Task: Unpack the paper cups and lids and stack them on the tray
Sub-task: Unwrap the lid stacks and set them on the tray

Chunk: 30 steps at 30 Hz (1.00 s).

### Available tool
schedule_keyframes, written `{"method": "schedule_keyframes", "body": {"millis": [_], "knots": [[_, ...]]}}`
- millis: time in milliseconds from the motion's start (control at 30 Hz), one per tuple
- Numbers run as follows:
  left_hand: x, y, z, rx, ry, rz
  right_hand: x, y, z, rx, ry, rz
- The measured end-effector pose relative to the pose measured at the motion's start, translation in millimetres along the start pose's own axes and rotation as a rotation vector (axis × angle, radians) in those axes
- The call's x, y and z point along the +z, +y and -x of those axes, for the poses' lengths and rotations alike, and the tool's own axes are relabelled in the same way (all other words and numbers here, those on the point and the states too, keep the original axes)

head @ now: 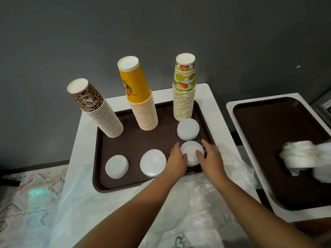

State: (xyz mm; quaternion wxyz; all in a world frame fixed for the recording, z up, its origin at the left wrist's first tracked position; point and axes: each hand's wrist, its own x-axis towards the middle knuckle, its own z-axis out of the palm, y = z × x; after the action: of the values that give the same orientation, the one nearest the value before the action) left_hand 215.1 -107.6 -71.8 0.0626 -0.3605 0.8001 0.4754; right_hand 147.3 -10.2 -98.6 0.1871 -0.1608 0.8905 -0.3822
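Tray (136,142): brown, on the white tabletop (84,126).
Cups: three upside-down stacks along the tray's far side: leopard stack (97,110) left and leaning, yellow stack (138,97) in the middle, fruit stack (184,90) right.
Lids: four white piles on the tray: near-left pile (116,166), centre pile (152,162), far pile (188,128) just in front of the fruit stack, held pile (192,151) at the tray's near right.
Left hand (177,158): cups the held pile's left side, fingers curled against it.
Right hand (210,155): cups its right side, thumb on the top lid.
Wrap (179,208): clear plastic, crumpled under both forearms.
Second tray (268,140): right, bearing bunched white plastic (300,156).
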Motion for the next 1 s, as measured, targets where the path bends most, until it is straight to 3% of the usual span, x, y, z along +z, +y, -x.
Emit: {"method": "schedule_keyframes", "body": {"millis": [67,133,233,367,500,567,667,800,900,1000], "knots": [[-4.8,-2.6,3.3,0.011,0.023,0.028,-6.1,-7.6,10.1,-0.125,0.159,-0.058],[-11.7,-8.2,7.2,0.056,0.059,0.037,-12.3,-15.6,18.4,-0.235,0.192,-0.121],[-25.8,-18.2,14.6,0.134,0.124,0.032,-15.9,-24.7,30.3,-0.306,-0.027,-0.142],[-45.8,-29.0,28.0,0.257,0.208,-0.056,-8.9,-26.5,49.0,-0.3,-0.28,0.108],[-55.3,-34.6,47.9,0.265,0.135,0.025,1.7,-22.7,60.1,-0.213,-0.402,0.231],[-60.7,-32.4,59.1,0.238,0.055,0.005,2.8,-27.4,62.9,-0.169,-0.383,0.14],[-73.3,-24.0,78.6,0.223,-0.025,-0.046,-5.4,-49.5,66.2,-0.054,-0.374,-0.202],[-86.5,-22.1,105.1,0.394,0.052,-0.142,-21.2,-93.6,72.0,0.099,-0.44,-0.692],[-91.8,-19.6,117.5,0.444,-0.009,-0.038,-26.1,-118.0,76.7,0.078,-0.457,-0.894],[-97.3,-20.6,116.2,0.333,0.127,0.252,-22.7,-130.2,79.5,-0.086,-0.409,-0.871]]}}
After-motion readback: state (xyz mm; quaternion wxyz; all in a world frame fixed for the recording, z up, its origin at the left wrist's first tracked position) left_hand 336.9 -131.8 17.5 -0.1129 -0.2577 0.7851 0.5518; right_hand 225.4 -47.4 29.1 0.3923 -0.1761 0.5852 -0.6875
